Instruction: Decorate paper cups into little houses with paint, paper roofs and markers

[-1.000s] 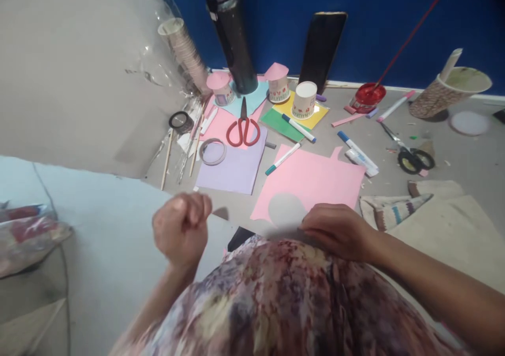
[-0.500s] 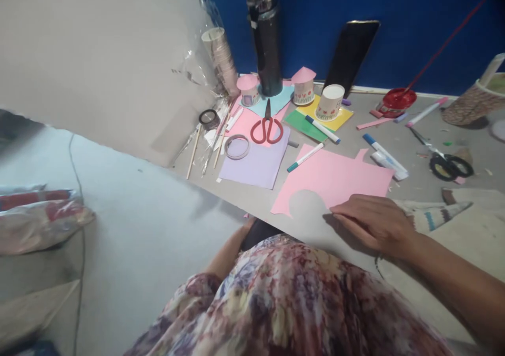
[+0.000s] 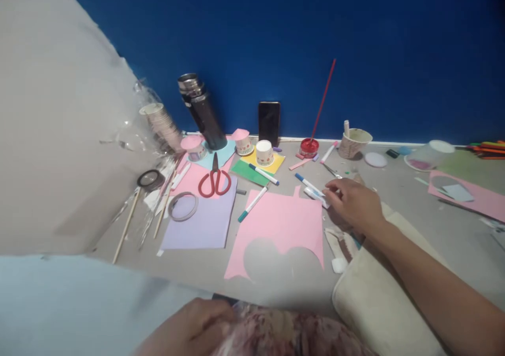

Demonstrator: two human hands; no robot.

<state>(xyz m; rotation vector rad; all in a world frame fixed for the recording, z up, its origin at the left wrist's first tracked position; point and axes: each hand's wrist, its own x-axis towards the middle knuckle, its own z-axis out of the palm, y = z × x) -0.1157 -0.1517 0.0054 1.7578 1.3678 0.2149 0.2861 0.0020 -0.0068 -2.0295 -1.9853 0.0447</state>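
Observation:
My right hand [image 3: 353, 203] is over the table, fingers loosely bent and slightly apart, with no held thing visible. Its fingertips are at the right end of a white tube [image 3: 315, 195]; whether they touch it I cannot tell. Scissors [image 3: 332, 172] show only their blades beyond the hand, the handles hidden beneath it. To the left lies a pink paper sheet [image 3: 280, 222] with round cutouts along its near edge. My left hand [image 3: 203, 322] is low by my lap, fingers curled and partly blurred; what they hold, if anything, is hidden.
Red-handled scissors [image 3: 215, 180] and a tape ring [image 3: 183, 206] lie on coloured paper. Small decorated paper cups [image 3: 264, 153], a black flask [image 3: 205, 114] and a phone [image 3: 269, 122] stand behind. Several markers [image 3: 252, 204] lie about. A beige cloth [image 3: 389, 287] lies under my right forearm.
My right hand has left the pink sheet's edge and moved away to the white tube and scissors. My left hand has come into view. The camera has turned right.

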